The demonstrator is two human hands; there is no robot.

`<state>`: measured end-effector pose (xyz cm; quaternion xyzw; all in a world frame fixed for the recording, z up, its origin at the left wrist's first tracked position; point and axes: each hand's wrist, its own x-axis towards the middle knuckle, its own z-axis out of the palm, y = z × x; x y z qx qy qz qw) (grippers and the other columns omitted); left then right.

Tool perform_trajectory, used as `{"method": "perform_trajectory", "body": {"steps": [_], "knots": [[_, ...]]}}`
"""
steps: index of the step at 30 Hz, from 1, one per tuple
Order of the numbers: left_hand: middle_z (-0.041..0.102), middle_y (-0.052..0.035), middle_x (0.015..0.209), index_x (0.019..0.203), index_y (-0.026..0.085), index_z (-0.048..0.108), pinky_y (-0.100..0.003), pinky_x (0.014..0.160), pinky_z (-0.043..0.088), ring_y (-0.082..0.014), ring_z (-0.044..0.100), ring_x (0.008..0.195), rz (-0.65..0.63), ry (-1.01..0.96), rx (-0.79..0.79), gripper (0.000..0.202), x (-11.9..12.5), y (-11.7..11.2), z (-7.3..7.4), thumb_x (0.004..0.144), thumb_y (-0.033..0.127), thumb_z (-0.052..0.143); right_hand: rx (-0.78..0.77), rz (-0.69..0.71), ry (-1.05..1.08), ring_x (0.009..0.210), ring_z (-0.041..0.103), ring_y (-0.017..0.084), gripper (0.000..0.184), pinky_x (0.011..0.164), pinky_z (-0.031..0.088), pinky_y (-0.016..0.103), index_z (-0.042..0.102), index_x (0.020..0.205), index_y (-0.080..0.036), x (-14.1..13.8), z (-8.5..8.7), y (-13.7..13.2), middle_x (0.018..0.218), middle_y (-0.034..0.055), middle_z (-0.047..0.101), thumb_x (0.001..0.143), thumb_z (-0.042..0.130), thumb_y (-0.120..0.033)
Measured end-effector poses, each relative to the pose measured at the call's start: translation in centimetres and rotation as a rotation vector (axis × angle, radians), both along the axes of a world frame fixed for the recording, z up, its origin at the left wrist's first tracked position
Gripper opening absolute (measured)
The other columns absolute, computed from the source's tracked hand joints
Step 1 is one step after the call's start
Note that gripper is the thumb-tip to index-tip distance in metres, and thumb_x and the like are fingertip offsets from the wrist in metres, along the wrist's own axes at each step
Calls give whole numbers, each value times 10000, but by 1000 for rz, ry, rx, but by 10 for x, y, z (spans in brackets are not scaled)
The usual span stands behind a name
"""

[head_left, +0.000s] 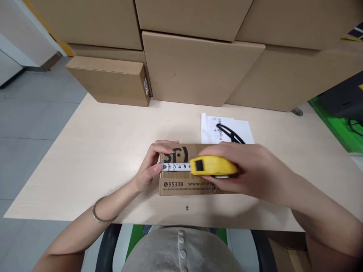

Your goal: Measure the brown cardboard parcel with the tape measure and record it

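From where I stand, the small brown cardboard box with black print (187, 186) lies on the pale wood-look table (113, 139), near its front edge. The left hand (149, 166) is clasped on the box's left end, thumb at the tip of the narrow white numbered blade (176, 167); the right hand (252, 166), well apart from it, is wrapped round the yellow tape measure case (217, 165) above the box top. That thumb is my worry: should it ease off, the tip could slip from the edge and the blade spring back. A skewed pull on the case might bow the blade or drag the box askew, spoiling any reading
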<state>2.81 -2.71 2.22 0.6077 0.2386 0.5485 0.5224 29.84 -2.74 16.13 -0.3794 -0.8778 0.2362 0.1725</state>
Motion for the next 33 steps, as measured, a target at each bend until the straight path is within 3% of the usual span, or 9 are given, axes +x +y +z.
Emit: {"method": "perform_trajectory", "body": {"steps": [2,6,10,17,23,28,31,33], "knots": [[692,-51,1305,1170,375,681,-633,1104,509,-360,566,1400,-23,6,-45,257,-1,1,3,941,484,638,47,-127,60,848,772,224,319,721,604,330,729,1205,-358,37,-3,-6,1062,-2,814,894,793,-332],[675,-42,1308,1151,374,700,-581,1067,540,-337,577,1352,-70,-37,-96,242,-2,2,7,927,458,664,-33,-308,66,802,778,247,310,639,628,305,771,1137,-361,105,-7,-15,1019,27,816,847,822,-265],[672,-34,1289,1143,373,701,-510,980,568,-301,607,1235,-78,-56,-102,240,-1,2,7,917,453,676,-102,-387,84,760,773,270,331,565,626,304,773,1126,-397,135,-13,-23,1018,33,813,828,834,-267],[655,-45,1219,1086,353,682,-480,891,573,-301,601,1149,-33,-38,-115,250,-1,3,4,881,494,694,-113,-446,72,820,759,285,207,633,626,343,792,1071,-358,137,-15,-26,1029,72,800,866,819,-368],[651,-42,1206,1095,345,684,-455,906,555,-288,579,1157,-50,-47,-62,260,-2,7,1,879,488,699,-108,-418,49,815,758,284,273,631,630,356,786,1074,-330,138,-19,-19,984,58,790,843,836,-466],[645,-37,1217,1145,342,678,-415,873,543,-251,588,1058,-73,-48,-35,281,-3,8,-1,904,486,680,-20,-396,-16,798,751,291,263,603,623,372,755,1088,-351,136,-6,-21,999,38,785,847,824,-431],[647,-35,1217,1164,346,677,-414,862,540,-248,591,1049,-65,-51,-8,288,-2,8,-3,920,500,672,89,-353,-4,706,725,250,248,552,584,348,742,1055,-341,116,8,-20,921,22,778,849,825,-451],[644,-37,1224,1181,348,673,-419,863,545,-254,596,1070,-56,-56,18,300,-1,9,-6,931,512,662,139,-267,-13,644,708,220,234,518,552,335,734,1037,-317,87,11,-18,861,12,779,872,808,-466]]}}
